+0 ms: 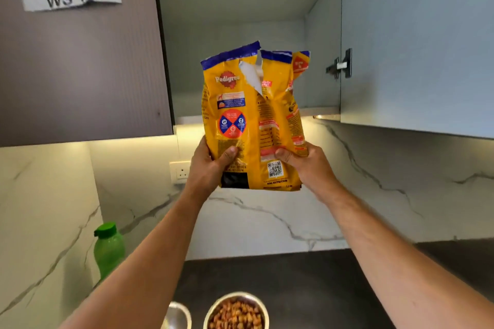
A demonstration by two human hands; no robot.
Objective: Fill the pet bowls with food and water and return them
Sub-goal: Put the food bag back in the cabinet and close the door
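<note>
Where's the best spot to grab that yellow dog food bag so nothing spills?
Probably low down, from both sides, as the left hand and right hand do now. The dog food bag stands upright with its top torn open, so gripping the lower part keeps the opening up.

A dark countertop [334, 288] runs below the raised fingers. On it, beneath the left-hand fingers, a metal bowl [236, 311] of brown kibble stands just beside a second metal bowl [177, 316]. Farther left stands a green bottle [109, 251], upright.
</note>
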